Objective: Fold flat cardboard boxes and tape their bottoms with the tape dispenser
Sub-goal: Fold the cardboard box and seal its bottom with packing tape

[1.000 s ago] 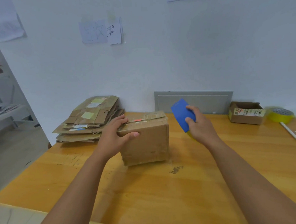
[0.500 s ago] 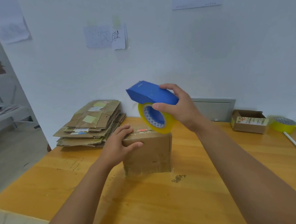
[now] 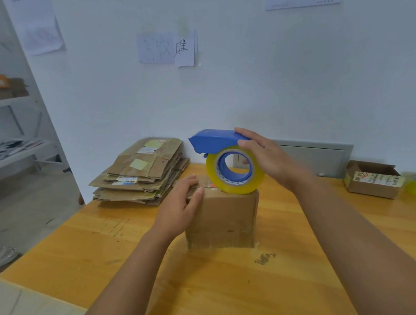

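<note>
To the left of both hands, well apart from either grip, lies the stack of flat cardboard boxes point(image 3: 140, 171) on the far left part of the tabletop point(image 3: 69, 249). These blanks look light and stiff along the panels but floppy at the creases; I judge each is best taken by a long edge with the fingers spread so it does not sag.

Next comes the left hand point(image 3: 178, 207). Its grip is released: the fingers lie fairly straight over the near left top edge of the folded box point(image 3: 222, 219), with the thumb against the front face, pressing rather than clutching. The box stands under and just right of this hand, upturned so its closed flaps face up. It is probably empty and light, so it would slide on the smooth wood without that holding pressure; pushing down near the seam also keeps the flaps level.

Just right of the left hand, and above the box top, is the tape dispenser point(image 3: 226, 161), its yellow roll at or just above the top face near the seam. The right hand point(image 3: 272, 161) grasps it, fingers curled over the blue hood and thumb at the roll's side. The dispenser is rigid plastic and easy to grip; the toothed edge under the hood's front is the part to keep fingers off.

Further right of this grip, near the wall, sits a small open carton point(image 3: 372, 180).
</note>
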The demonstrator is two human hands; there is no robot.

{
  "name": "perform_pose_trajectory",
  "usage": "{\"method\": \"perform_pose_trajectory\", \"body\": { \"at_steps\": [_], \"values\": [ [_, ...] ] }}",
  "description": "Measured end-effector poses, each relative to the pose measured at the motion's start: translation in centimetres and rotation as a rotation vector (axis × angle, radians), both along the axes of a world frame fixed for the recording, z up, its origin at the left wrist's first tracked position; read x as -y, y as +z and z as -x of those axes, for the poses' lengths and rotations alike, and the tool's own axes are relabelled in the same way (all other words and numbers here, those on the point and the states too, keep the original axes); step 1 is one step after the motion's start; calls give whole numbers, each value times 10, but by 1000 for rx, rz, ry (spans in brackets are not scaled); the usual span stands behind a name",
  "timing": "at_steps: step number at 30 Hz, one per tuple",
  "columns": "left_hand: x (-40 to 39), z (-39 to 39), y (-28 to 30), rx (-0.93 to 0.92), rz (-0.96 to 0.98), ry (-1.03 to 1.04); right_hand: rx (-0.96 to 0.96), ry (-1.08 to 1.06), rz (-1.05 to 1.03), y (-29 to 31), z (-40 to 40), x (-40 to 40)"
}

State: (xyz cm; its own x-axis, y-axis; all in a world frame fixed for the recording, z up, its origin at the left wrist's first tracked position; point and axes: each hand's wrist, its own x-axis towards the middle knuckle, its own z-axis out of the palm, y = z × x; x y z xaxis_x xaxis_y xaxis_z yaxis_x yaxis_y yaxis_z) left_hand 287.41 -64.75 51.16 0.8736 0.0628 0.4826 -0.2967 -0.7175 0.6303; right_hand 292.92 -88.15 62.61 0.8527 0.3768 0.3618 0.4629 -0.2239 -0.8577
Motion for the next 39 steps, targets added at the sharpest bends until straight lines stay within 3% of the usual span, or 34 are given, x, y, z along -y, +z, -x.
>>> {"method": "perform_pose_trajectory", "body": {
  "at_steps": [9,11,16,19,25,27,30,33,36,39],
  "values": [
    [-1,3,3,-49,83,-71,169,8,6,4,-6,-14],
    [-4,4,7,-38,-5,-46,152,-10,-48,1,-8,-13],
    [-5,7,24,103,-498,-35,171,-108,-198,1,-10,-4],
    [-3,8,20,55,-520,-59,172,-114,-223,3,-10,-2],
    [1,11,20,30,-290,-95,142,-43,-153,-6,-12,-11],
    [1,12,20,3,-46,-112,136,-34,-155,-7,-13,-11],
    [0,7,30,-5,357,28,134,-15,-157,-7,-13,-10],
    [-1,-1,54,-215,698,147,140,4,-152,-6,-12,-10],
    [-4,-9,72,-389,710,59,149,17,-143,-5,-12,-12],
    [-3,-15,79,-437,787,-63,154,22,-141,-5,-12,-11]
  ]
}}
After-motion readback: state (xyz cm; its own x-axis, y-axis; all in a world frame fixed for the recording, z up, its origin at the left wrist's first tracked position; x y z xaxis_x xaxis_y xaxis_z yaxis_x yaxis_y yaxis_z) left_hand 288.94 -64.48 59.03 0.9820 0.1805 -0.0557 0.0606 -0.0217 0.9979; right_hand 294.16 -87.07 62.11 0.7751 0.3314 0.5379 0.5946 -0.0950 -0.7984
